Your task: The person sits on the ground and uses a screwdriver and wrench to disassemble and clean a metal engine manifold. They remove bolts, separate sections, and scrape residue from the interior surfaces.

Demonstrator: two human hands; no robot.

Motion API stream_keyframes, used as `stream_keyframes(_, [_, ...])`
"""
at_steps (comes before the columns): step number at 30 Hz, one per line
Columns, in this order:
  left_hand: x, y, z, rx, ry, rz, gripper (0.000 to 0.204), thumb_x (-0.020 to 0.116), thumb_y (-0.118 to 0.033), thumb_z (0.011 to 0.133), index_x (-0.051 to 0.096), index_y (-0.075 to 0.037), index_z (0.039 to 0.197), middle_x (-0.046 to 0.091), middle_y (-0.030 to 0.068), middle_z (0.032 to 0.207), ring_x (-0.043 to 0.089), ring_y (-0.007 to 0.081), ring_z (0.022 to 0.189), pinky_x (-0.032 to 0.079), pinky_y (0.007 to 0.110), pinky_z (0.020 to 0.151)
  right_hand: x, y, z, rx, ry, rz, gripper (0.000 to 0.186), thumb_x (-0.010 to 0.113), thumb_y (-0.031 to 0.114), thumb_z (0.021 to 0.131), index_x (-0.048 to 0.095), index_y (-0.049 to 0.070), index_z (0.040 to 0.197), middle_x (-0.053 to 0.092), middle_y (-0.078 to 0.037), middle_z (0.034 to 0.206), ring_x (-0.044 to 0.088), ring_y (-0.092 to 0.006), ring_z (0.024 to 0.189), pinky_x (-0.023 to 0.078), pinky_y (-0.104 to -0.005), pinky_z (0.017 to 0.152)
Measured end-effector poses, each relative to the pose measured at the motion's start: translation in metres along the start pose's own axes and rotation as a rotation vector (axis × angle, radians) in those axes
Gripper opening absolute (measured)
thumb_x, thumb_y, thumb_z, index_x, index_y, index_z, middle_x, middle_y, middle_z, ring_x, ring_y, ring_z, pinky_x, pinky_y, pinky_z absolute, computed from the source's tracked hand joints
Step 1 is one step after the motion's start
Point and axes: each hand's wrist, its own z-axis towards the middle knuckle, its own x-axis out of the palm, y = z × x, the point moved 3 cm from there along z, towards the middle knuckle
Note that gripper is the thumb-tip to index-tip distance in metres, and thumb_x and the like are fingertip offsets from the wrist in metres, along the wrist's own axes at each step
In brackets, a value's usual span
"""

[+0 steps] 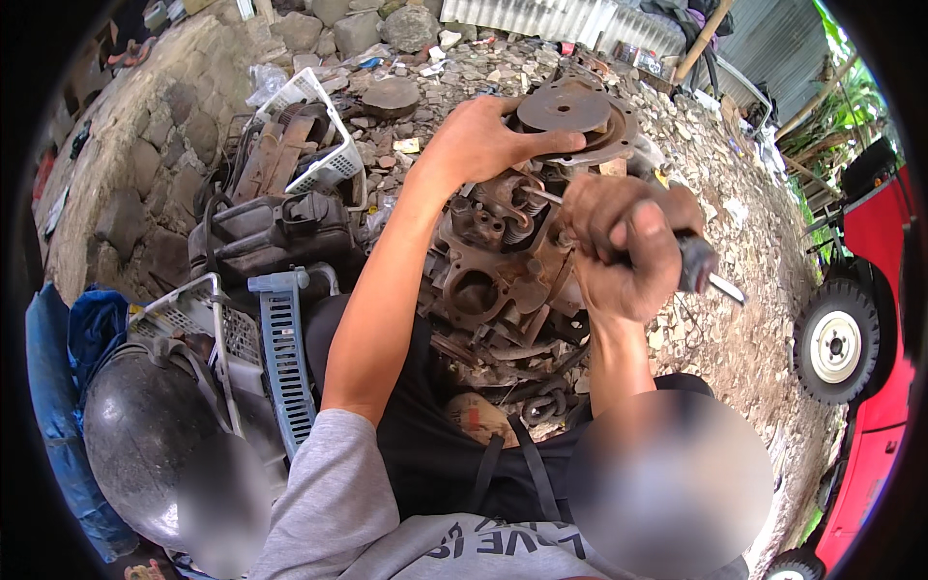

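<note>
My left hand (pixel 472 140) reaches up and grips a rusty round metal part (pixel 564 109), thumb along its near edge and fingers at its far left. The part has a flat disc face with a small centre hole and a wider flange. My right hand (pixel 626 246), dirty and slightly smeared, is closed around the dark handle of a screwdriver (pixel 698 263). Its thin shaft shows left of the fist, reaching toward a coil spring on the rusty engine (pixel 530 295); a bright metal end sticks out at the right. Where its tip touches I cannot tell.
White plastic crates (pixel 333 145) with metal parts stand at the left, beside a dark case (pixel 280 227) and a blue-grey plastic basket (pixel 287 358). A black helmet (pixel 145 435) lies near left. Loose stones cover the ground. A red vehicle with a wheel (pixel 834 346) stands at right.
</note>
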Motion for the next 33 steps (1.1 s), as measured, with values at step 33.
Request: stream_keyframes(33, [0.006, 0.003, 0.004, 0.014, -0.028, -0.007, 0.067, 0.077, -0.062, 0.073, 0.075, -0.004, 0.107, 0.068, 0.0059, 0.072, 0.063, 0.0126, 0.064, 0.051, 0.030, 0.064, -0.022, 0.009, -0.010, -0.094, -0.023, -0.054, 0.023, 0.056, 0.013, 0.099, 0.050, 0.003, 0.080, 0.052, -0.008, 0.059, 0.048, -0.0170, 0.051, 0.047, -0.0363, 0.055])
